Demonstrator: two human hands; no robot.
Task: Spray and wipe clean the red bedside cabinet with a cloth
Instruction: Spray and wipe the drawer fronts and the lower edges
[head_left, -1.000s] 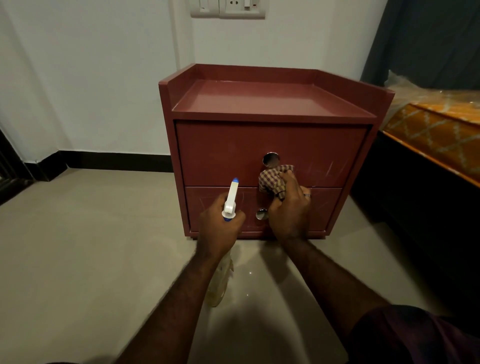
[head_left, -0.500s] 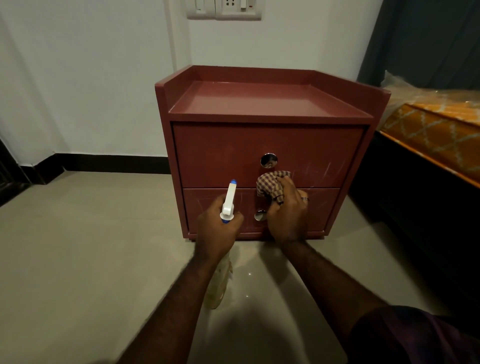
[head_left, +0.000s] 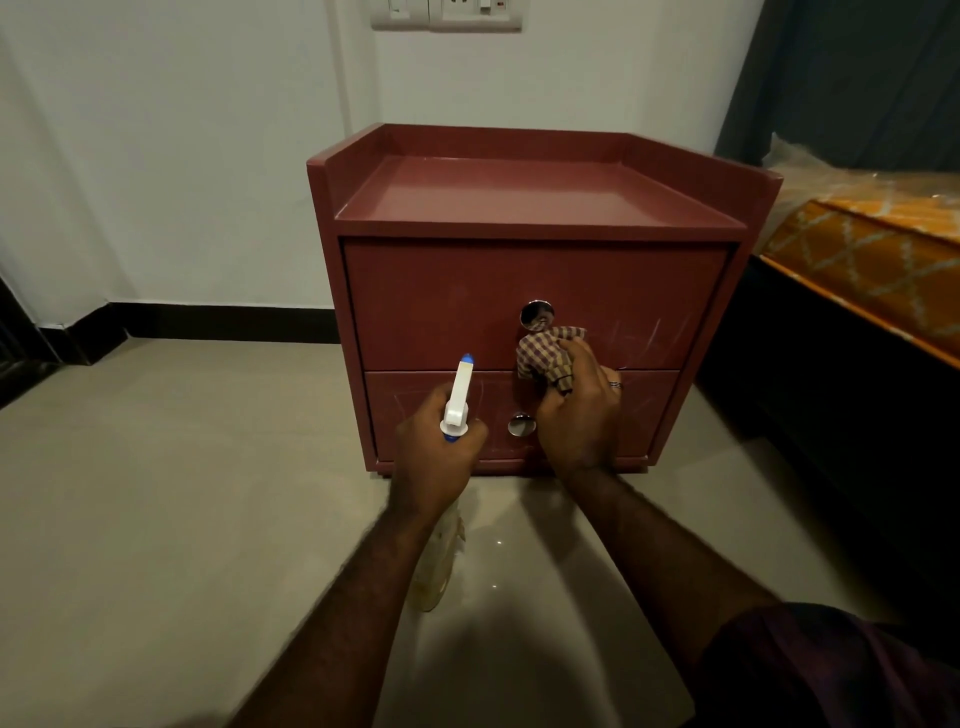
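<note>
The red bedside cabinet (head_left: 519, 208) stands on the floor against the wall, with two drawers and a round metal knob on each. My right hand (head_left: 579, 410) grips a bunched checked cloth (head_left: 545, 353) and holds it against the upper drawer front, just below its knob (head_left: 537, 314). My left hand (head_left: 436, 452) grips a spray bottle (head_left: 457, 400) by the neck; its white nozzle with a blue tip points at the lower drawer. The bottle's pale body hangs below my wrist.
A bed (head_left: 872, 270) with an orange patterned cover stands close on the cabinet's right. The beige tiled floor (head_left: 182, 493) spreads to the left and front. A switch and socket plate (head_left: 447, 13) sits on the white wall above.
My right hand has slid the cloth slightly up and right along the upper drawer front, close under the knob. The left hand and bottle have hardly moved.
</note>
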